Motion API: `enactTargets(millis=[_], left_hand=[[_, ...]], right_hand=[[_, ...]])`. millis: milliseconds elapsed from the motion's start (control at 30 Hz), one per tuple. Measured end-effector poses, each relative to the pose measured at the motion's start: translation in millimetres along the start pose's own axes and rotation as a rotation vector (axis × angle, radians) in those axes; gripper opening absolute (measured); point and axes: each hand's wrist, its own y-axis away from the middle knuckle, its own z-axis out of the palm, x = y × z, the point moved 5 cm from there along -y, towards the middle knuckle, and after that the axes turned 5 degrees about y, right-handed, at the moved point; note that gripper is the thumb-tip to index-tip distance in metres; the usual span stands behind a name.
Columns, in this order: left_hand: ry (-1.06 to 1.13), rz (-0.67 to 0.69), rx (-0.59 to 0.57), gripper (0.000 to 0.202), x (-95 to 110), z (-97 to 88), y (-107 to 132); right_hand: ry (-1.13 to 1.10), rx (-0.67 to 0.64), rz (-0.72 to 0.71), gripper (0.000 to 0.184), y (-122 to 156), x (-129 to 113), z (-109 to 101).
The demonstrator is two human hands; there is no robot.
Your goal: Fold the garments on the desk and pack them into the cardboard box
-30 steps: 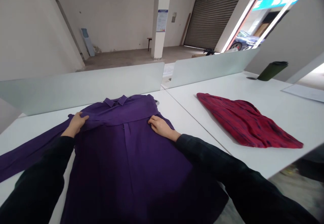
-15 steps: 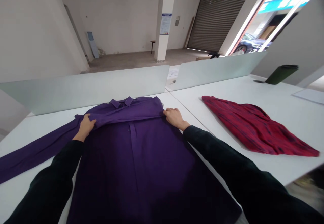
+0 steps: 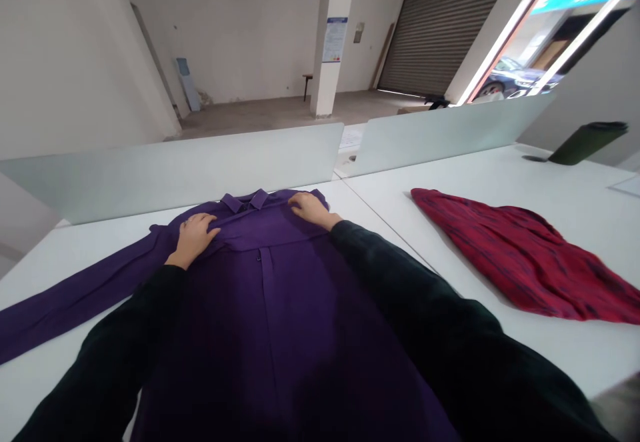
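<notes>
A purple shirt [image 3: 240,335] lies spread on the white table, its collar [image 3: 245,201] at the far side. One sleeve [image 3: 90,289] stretches out to the left; the other is not seen spread on the right. A band of cloth crosses the upper part, above a centre pleat with a small loop. My left hand [image 3: 194,237] rests on the cloth near the left shoulder, thumb apart from the fingers. My right hand [image 3: 311,209] is near the right shoulder, its fingers closed on the upper edge of the band; the fingertips are partly hidden.
A red and dark patterned garment [image 3: 525,255] lies on the right part of the white table [image 3: 385,222]. Frosted screens [image 3: 200,175] line the far edge. A dark green rolled or folded item [image 3: 585,143] sits at the far right.
Both hands have moved up toward the collar, my right hand also leftward. The left has loosened its grip, and the band of cloth lies flatter and wider. The view has turned slightly left.
</notes>
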Motion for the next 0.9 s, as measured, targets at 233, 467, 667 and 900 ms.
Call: enactTargets(millis=[233, 467, 667, 900], left_hand=[[-0.044, 0.092, -0.109, 0.044, 34, 11.4, -21], [-0.033, 0.034, -0.161, 0.043, 22, 14.5, -41], [-0.051, -0.089, -0.232, 0.036, 14, 14.9, -60], [-0.056, 0.164, 0.098, 0.044, 25, -5.6, -18]], right_hand=[[0.118, -0.073, -0.057, 0.033, -42, -19, 36], [-0.103, -0.109, -0.14, 0.025, -55, 2, 38], [-0.011, -0.122, 0.039, 0.028, -60, 13, 38], [0.073, 0.009, -0.084, 0.04, -8, 22, 9]])
